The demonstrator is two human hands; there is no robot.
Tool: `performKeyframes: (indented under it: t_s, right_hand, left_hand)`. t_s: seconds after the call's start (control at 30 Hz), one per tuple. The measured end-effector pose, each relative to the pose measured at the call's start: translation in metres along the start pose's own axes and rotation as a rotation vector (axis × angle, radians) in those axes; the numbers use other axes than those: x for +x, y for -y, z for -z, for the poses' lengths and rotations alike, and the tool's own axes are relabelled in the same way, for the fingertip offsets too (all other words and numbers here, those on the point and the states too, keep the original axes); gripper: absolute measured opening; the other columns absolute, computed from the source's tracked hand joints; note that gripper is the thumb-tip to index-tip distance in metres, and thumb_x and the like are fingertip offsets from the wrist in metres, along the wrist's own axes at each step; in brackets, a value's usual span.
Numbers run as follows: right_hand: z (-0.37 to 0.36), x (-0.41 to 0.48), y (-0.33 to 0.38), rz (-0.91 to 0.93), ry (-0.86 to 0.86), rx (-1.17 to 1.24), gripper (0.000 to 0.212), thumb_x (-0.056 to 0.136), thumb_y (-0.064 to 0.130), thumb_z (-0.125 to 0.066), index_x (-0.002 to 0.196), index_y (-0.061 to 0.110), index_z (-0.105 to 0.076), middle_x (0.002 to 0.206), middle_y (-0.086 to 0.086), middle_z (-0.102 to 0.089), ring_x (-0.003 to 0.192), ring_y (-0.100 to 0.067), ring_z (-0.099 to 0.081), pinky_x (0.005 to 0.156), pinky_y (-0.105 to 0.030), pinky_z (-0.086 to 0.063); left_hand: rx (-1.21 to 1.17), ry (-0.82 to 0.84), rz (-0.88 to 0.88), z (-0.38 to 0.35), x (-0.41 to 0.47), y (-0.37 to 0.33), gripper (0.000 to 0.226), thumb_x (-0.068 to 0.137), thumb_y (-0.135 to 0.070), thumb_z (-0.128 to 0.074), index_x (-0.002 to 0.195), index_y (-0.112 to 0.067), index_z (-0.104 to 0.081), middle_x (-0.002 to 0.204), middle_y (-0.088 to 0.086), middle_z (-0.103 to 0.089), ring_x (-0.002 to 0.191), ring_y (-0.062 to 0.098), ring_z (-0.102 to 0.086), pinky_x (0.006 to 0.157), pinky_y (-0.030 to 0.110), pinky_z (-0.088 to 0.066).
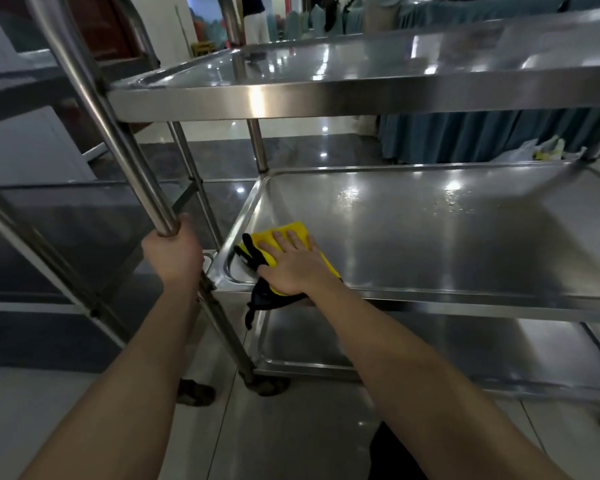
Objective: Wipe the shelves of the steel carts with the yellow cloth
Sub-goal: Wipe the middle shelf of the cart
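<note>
A three-shelf steel cart stands in front of me, its middle shelf (430, 244) wet and shiny in patches. The yellow cloth (293, 230), with a black edge hanging over the shelf's front rim, lies in the shelf's near left corner. My right hand (290, 263) presses flat on the cloth, fingers straight and spread. My left hand (174, 252) grips the slanted steel handle post (118, 133) of the cart at its left end. The top shelf (361, 67) and the bottom shelf (430, 348) hold nothing.
A second steel cart (32, 209) stands close on the left. Teal-skirted tables (482, 136) line the back right, with white and yellow bags (541, 150) on the floor beneath them. A person (257, 19) stands far back. The floor is glossy tile.
</note>
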State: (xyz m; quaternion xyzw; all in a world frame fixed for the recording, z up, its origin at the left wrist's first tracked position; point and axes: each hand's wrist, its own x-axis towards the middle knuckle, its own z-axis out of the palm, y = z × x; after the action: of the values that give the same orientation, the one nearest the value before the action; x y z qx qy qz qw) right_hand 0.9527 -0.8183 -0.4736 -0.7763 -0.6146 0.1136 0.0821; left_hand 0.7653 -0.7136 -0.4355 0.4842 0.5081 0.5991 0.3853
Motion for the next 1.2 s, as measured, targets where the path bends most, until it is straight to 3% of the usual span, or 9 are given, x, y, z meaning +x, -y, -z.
performKeyframes:
  t_s: [0.1, 0.3, 0.37, 0.5, 0.6, 0.77, 0.97, 1.2]
  right_hand:
    - [0.01, -0.032, -0.051, -0.069, -0.026, 0.0, 0.072, 0.1, 0.067, -0.029, 0.168, 0.049, -0.012, 0.179, 0.01, 0.006, 0.165, -0.019, 0.009, 0.13, -0.057, 0.007]
    - [0.045, -0.099, -0.201, -0.366, -0.089, -0.022, 0.069, 0.103, 0.068, -0.029, 0.168, 0.05, -0.009, 0.179, 0.011, 0.005, 0.165, -0.019, 0.006, 0.131, -0.055, 0.003]
    - [0.054, -0.115, -0.238, -0.484, -0.11, -0.016, 0.071, 0.103, 0.07, -0.026, 0.168, 0.049, -0.008, 0.18, 0.009, 0.005, 0.166, -0.021, 0.006, 0.131, -0.057, 0.002]
    - [0.054, -0.109, -0.242, -0.621, -0.173, -0.028, 0.078, 0.1, 0.074, -0.022, 0.17, 0.042, -0.009, 0.18, -0.001, 0.003, 0.166, -0.03, 0.004, 0.129, -0.064, 0.001]
    - [0.048, -0.08, -0.211, -0.658, -0.174, -0.053, 0.084, 0.098, 0.076, -0.019, 0.171, 0.036, -0.006, 0.179, -0.013, 0.005, 0.164, -0.041, 0.007, 0.125, -0.071, 0.008]
    - [0.036, -0.009, -0.117, -0.461, -0.123, -0.085, 0.085, 0.099, 0.077, -0.015, 0.171, 0.035, -0.003, 0.178, -0.015, 0.008, 0.163, -0.043, 0.009, 0.124, -0.072, 0.009]
    - [0.001, 0.027, 0.015, -0.025, -0.049, -0.081, 0.08, 0.099, 0.074, -0.025, 0.17, 0.041, -0.011, 0.18, -0.006, 0.002, 0.165, -0.033, 0.006, 0.125, -0.067, 0.011]
    - [0.007, -0.009, -0.021, 0.083, 0.024, -0.011, 0.07, 0.103, 0.061, -0.03, 0.168, 0.048, -0.009, 0.179, 0.009, 0.007, 0.165, -0.019, 0.009, 0.13, -0.058, 0.008]
  left_hand:
    - [0.018, -0.02, 0.004, -0.001, 0.004, 0.001, 0.056, 0.079, -0.045, -0.071, 0.075, 0.01, -0.059, 0.06, 0.015, -0.054, 0.051, 0.023, -0.057, 0.046, 0.043, -0.048]
    - [0.013, 0.001, -0.005, 0.001, 0.001, -0.007, 0.032, 0.075, -0.042, -0.069, 0.054, -0.017, -0.067, 0.044, -0.003, -0.055, 0.042, 0.017, -0.059, 0.05, 0.035, -0.053]
    - [-0.022, 0.021, -0.029, 0.0, -0.005, -0.01, 0.033, 0.077, -0.039, -0.069, 0.053, -0.016, -0.063, 0.042, -0.004, -0.054, 0.04, 0.015, -0.058, 0.047, 0.029, -0.049]
    - [-0.043, 0.029, -0.053, 0.002, -0.016, -0.016, 0.026, 0.079, -0.036, -0.067, 0.065, -0.016, -0.059, 0.043, -0.004, -0.056, 0.04, 0.012, -0.06, 0.042, 0.025, -0.047]
    - [-0.051, 0.028, -0.058, 0.001, -0.02, -0.018, 0.03, 0.08, -0.033, -0.066, 0.057, -0.017, -0.057, 0.047, 0.003, -0.052, 0.04, 0.017, -0.054, 0.041, 0.025, -0.041]
    - [-0.049, 0.031, -0.061, 0.0, -0.019, -0.014, 0.045, 0.085, -0.03, -0.065, 0.043, -0.022, -0.056, 0.042, 0.002, -0.049, 0.043, 0.025, -0.052, 0.044, 0.028, -0.039]
    - [-0.068, 0.004, -0.037, 0.001, -0.016, -0.011, 0.037, 0.087, -0.031, -0.068, 0.056, -0.02, -0.051, 0.046, 0.003, -0.051, 0.04, 0.021, -0.053, 0.042, 0.025, -0.038]
    - [0.03, 0.059, -0.006, 0.011, -0.013, -0.016, 0.043, 0.082, -0.057, -0.073, 0.062, -0.02, -0.062, 0.052, 0.004, -0.06, 0.047, 0.018, -0.062, 0.046, 0.027, -0.049]
